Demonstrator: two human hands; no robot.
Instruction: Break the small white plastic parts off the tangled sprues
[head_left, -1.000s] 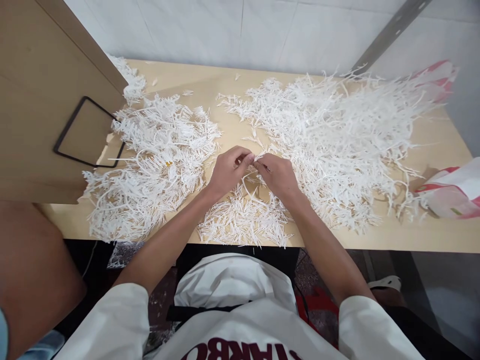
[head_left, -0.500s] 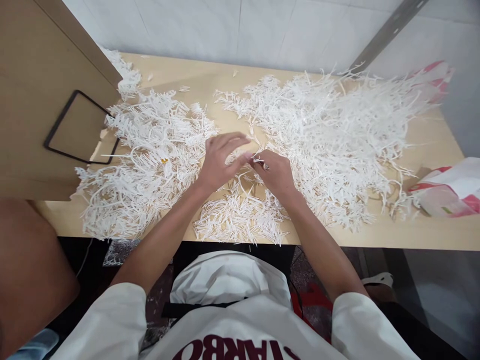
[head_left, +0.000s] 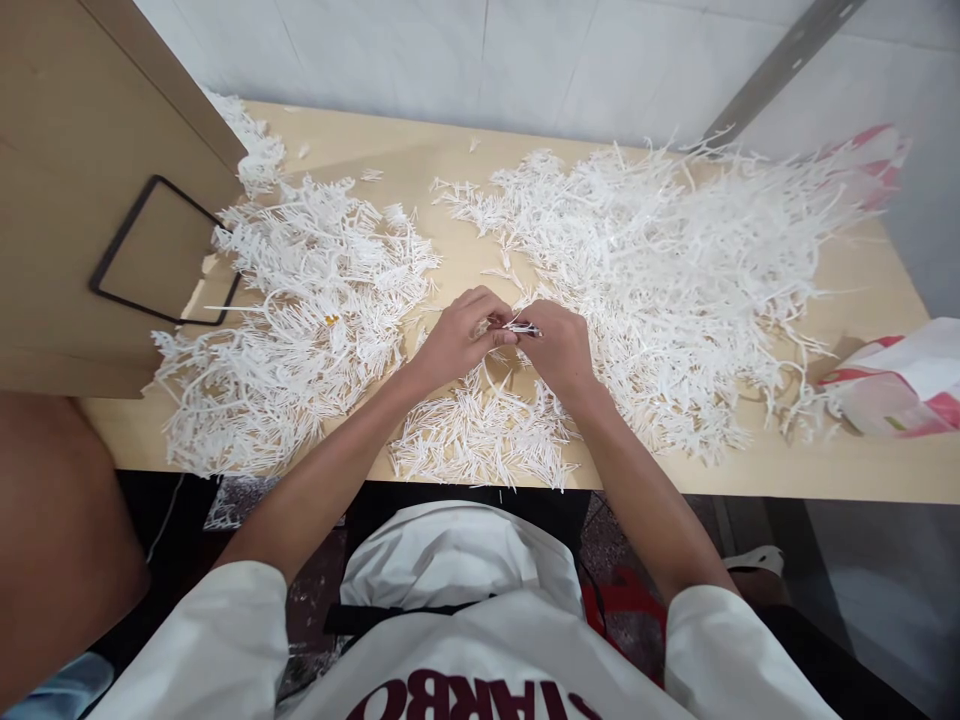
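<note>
My left hand (head_left: pixel 459 338) is closed, thumb and fingers pinched on a thin white plastic strand (head_left: pixel 512 326). Meeting it fingertip to fingertip, my right hand (head_left: pixel 559 345) curls round a small dark tool (head_left: pixel 531 329) with a metallic glint; most of it is hidden in the palm. Both hands hover over the middle of the table, above a small heap of short white sticks (head_left: pixel 480 435). To the right spreads a large pile of branching white strands (head_left: pixel 675 260). Another white pile (head_left: pixel 300 330) lies on the left.
A cardboard box (head_left: pixel 97 200) with a black rectangular outline stands on the left of the wooden table (head_left: pixel 885 460). Red-and-white plastic bags (head_left: pixel 900 380) lie at the right. A tiled wall (head_left: pixel 420 60) closes off the back. At lower left, part of another person (head_left: pixel 67 540) shows.
My left hand, its fingers spread before, has come down slightly and closed in a pinch beside my right hand. The right hand stays nearly in place, with the tool now more visible.
</note>
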